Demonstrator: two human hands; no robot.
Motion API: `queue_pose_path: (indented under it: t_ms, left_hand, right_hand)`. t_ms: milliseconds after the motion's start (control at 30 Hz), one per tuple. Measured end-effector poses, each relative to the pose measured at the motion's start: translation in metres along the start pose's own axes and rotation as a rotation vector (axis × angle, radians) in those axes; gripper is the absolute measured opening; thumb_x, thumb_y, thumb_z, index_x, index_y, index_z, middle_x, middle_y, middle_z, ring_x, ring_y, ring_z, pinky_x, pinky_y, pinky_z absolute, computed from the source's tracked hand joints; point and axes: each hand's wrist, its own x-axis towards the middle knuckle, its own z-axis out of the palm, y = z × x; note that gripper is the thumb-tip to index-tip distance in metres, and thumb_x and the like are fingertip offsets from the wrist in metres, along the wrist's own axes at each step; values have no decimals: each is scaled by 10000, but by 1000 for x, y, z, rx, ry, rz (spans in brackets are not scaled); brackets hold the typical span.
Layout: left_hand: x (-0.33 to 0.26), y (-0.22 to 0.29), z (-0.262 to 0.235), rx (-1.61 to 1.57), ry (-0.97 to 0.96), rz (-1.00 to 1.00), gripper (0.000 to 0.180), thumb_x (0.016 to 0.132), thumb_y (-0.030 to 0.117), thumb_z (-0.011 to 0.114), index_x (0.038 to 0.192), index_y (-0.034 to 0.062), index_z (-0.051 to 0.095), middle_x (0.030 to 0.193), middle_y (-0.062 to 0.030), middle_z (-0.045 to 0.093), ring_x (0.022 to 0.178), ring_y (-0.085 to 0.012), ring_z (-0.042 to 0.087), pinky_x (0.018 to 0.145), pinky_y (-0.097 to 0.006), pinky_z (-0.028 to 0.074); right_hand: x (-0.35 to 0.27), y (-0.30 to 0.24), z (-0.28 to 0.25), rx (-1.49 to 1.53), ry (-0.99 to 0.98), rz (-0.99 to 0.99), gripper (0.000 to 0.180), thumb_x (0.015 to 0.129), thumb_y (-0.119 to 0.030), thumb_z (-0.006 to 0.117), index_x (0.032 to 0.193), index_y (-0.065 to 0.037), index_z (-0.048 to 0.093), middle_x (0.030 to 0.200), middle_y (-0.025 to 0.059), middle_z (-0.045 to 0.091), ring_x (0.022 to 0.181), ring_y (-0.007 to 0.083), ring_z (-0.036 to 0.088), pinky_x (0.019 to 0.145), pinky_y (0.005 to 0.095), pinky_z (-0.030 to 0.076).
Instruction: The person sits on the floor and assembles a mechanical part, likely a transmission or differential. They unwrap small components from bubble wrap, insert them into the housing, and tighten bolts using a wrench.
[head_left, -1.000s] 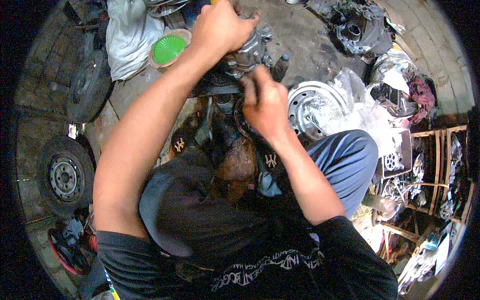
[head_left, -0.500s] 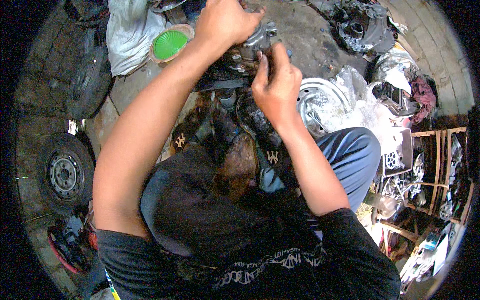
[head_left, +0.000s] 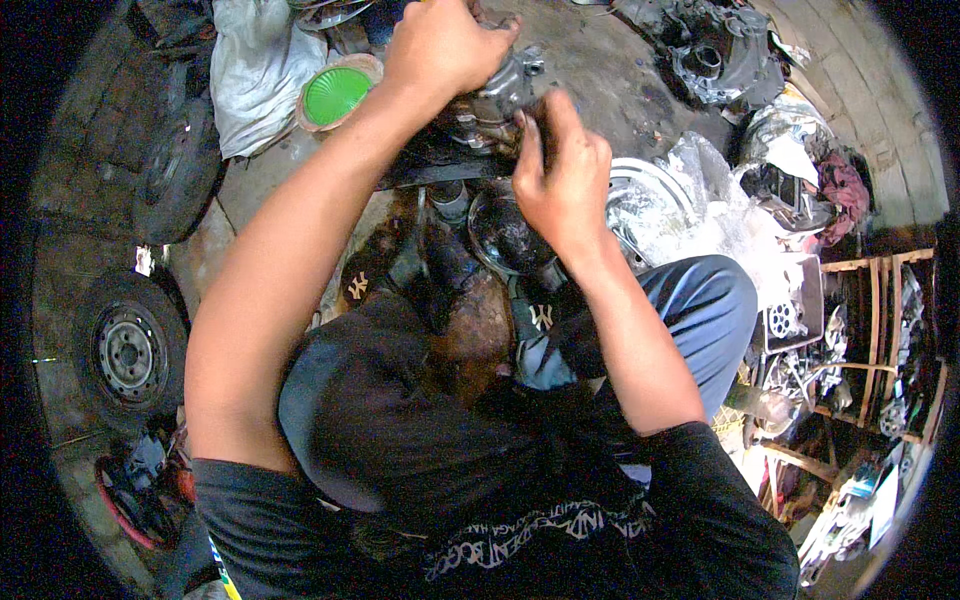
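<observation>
At the top of the head view, a greyish metal mechanical part (head_left: pixel 505 90) with a brownish lower side sits low in front of me. My left hand (head_left: pixel 445 45) is closed just above its upper left. Its fingertips run toward the picture's edge, so what they grip is hidden. My right hand (head_left: pixel 567 175) is at the part's right side, fingers curled, with thumb and forefinger bent toward the metal. Anything between those fingers is too small or covered to name. Below the part lies a dark flat bar (head_left: pixel 440 172), and nearer me a dark round piece (head_left: pixel 510 235).
A green dish (head_left: pixel 337 95) and a white sack (head_left: pixel 262 80) lie left. Two tyres (head_left: pixel 130 345) stand further left. Rightward are a silver wheel rim (head_left: pixel 640 175), clear plastic (head_left: pixel 700 190), a large metal housing (head_left: pixel 710 60) and a wooden rack (head_left: pixel 880 330) with parts.
My right hand has drawn slightly down and right, with its fingers a little farther from the part. My left hand has shifted slightly left and stays closed near the top.
</observation>
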Motion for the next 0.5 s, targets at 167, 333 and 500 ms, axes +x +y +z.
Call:
queue_pose_path:
  t_ms: [167, 333, 500]
  left_hand:
    - [11, -1, -1, -46, -80, 27, 516, 805, 399, 780, 1018, -64, 702, 1015, -336, 684, 1009, -464, 668, 898, -501, 541]
    - [1, 1, -2, -55, -25, 29, 504, 820, 404, 760, 1020, -56, 712, 981, -332, 690, 1000, -464, 670, 892, -502, 542]
    - [13, -7, 9, -14, -5, 70, 495, 828, 404, 750, 1024, -50, 712, 980, -334, 688, 976, -475, 671, 871, -504, 548]
  right_hand:
    - [-8, 2, 11, -39, 8, 43, 122, 884, -83, 630, 967, -55, 544, 715, 251, 654, 680, 469, 658, 607, 560, 509]
    - [7, -10, 1, 52, 49, 12, 96, 895, -14, 611, 954, -8, 535, 773, 252, 657, 753, 464, 661, 622, 512, 497]
    - [-12, 8, 13, 14, 4, 62, 111, 901, 4, 620, 898, -5, 510, 745, 257, 635, 726, 473, 651, 581, 486, 495]
